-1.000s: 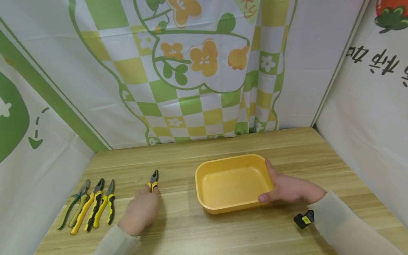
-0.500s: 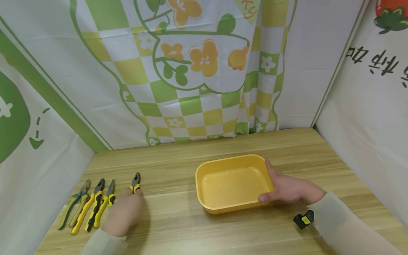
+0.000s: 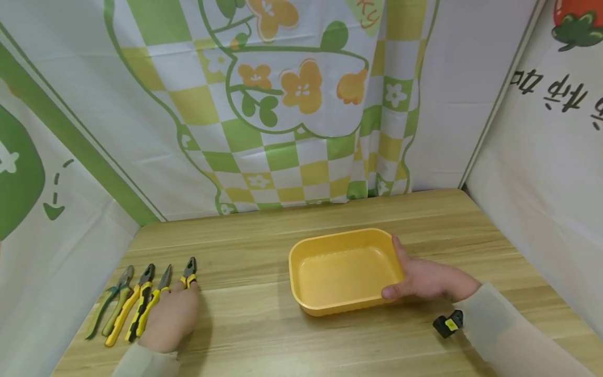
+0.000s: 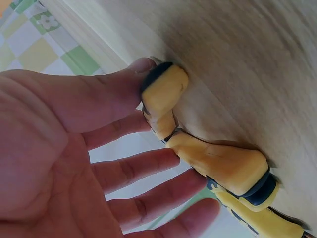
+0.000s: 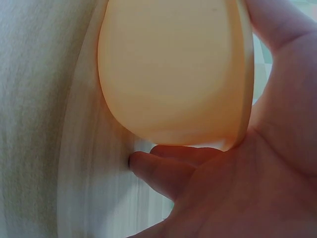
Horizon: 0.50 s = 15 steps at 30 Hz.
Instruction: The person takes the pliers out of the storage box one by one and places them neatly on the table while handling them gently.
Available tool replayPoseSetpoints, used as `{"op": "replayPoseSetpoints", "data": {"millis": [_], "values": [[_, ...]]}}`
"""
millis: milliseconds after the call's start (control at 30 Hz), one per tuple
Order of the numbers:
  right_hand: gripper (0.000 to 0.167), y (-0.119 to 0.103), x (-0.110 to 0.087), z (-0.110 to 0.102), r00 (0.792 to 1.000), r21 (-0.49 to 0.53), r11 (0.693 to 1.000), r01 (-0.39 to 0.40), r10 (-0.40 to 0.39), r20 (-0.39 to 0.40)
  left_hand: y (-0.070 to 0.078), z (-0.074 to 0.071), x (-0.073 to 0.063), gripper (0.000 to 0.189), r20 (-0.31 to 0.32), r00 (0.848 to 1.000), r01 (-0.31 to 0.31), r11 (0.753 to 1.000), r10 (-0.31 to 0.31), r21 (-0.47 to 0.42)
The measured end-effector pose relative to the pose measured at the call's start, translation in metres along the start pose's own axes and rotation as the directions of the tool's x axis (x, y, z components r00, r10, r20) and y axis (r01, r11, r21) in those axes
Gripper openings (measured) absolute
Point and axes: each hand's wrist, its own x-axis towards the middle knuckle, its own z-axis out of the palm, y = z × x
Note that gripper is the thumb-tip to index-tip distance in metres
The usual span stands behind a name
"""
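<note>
In the head view my left hand (image 3: pixel 174 317) grips a pair of pliers (image 3: pixel 189 267) with grey jaws and yellow-and-black handles, low over the table. The left wrist view shows my thumb on one handle (image 4: pixel 166 91) and fingers along the other side. Just left of this hand lie needle-nose pliers (image 3: pixel 165 277), partly hidden by it, then larger yellow-and-black pliers (image 3: pixel 145 285) and green-handled pliers (image 3: pixel 113 303). My right hand (image 3: pixel 426 277) holds the right end of a yellow plastic box (image 3: pixel 344 272), thumb at the front corner and fingers at the back.
All of it sits on a wood-grain table (image 3: pixel 264 340). A small black object with a yellow label (image 3: pixel 448 323) is by my right wrist. A patterned cloth (image 3: pixel 301 173) hangs behind the table's far edge, with white cloth walls at both sides.
My left hand has slid left with the pliers, from mid-left of the table to beside the needle-nose pliers, slowing lately. The right hand and the box have stayed in place.
</note>
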Motion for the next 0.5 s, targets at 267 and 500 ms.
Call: {"op": "replayPoseSetpoints", "data": {"millis": [267, 500], "values": [[0.136, -0.0033, -0.0003, 0.0014, 1.0, -0.007, 1.0, -0.014, 0.014, -0.004, -0.0007, 0.0013, -0.002, 0.047, 0.002, 1.0, 0.006, 0.999, -0.006, -0.036], [0.139, -0.0096, 0.0, 0.0097, 0.999, -0.095, 0.995, -0.042, 0.039, -0.036, -0.0001, -0.0043, -0.0055, 0.048, -0.03, 0.999, -0.028, 1.0, 0.028, -0.005]]}}
